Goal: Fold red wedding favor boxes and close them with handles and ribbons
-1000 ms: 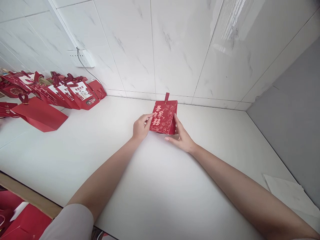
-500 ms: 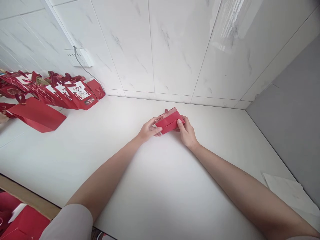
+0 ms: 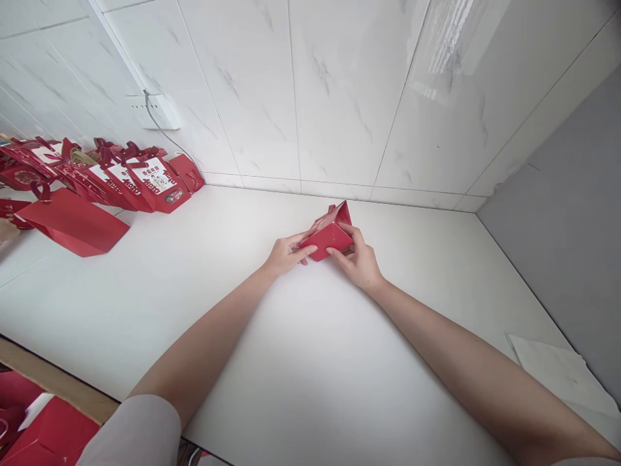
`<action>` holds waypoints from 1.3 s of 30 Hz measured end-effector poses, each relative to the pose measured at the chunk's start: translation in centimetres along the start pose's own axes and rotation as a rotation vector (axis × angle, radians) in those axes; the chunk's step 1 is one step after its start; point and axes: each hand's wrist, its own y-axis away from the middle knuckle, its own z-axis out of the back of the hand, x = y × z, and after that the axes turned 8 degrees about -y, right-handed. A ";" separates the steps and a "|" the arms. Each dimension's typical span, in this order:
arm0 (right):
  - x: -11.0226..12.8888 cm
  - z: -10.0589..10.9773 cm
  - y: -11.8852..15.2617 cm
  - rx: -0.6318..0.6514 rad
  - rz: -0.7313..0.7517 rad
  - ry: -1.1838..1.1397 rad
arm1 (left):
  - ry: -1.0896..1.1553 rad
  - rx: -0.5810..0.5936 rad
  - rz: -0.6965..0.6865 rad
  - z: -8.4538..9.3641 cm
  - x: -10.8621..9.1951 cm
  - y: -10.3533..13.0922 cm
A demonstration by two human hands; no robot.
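A small red paper box [image 3: 326, 241] is held between both hands above the white table. My left hand [image 3: 286, 254] grips its left end, with the thumb on the near face and the fingers mostly hidden behind. On the right side, my right hand [image 3: 359, 260] pinches the box, its thumb at the lower edge and its index finger on the upper right corner. The box's right end looks open, and a dark red handle loop shows at its top.
A row of red gift bags [image 3: 158, 182] stands along the wall at the left. Nearer lies a larger red bag [image 3: 80, 223]. At bottom left are more red boxes [image 3: 53, 433]. White sheets [image 3: 557, 369] lie at the right edge. A socket [image 3: 152, 112] with a cable is on the wall.
The box has been tilted and its right end now gapes wider. My right thumb has moved down and left to the lower edge, and my right index finger has come onto the upper corner.
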 end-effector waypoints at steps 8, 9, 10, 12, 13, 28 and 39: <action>0.1 -0.6 0.3 0.006 0.320 0.230 | 0.081 0.042 -0.281 0.5 1.4 -1.1; 0.0 -0.7 0.3 0.015 0.334 0.232 | 0.095 0.061 -0.304 0.3 1.5 -1.2; 0.0 -0.7 0.3 0.028 0.346 0.230 | 0.095 0.074 -0.315 0.1 1.5 -1.2; 0.0 -0.7 0.4 0.055 0.360 0.207 | 0.072 0.084 -0.292 -0.1 1.7 -1.2; 0.1 -0.7 0.4 0.068 0.360 0.187 | 0.063 0.092 -0.275 -0.2 1.7 -1.1; 1.7 -0.1 0.5 0.128 0.190 0.071 | 0.091 0.109 -0.232 0.1 1.3 -1.1; 1.6 -0.4 0.7 0.105 0.213 0.096 | -0.029 0.057 -0.157 0.4 0.6 -0.9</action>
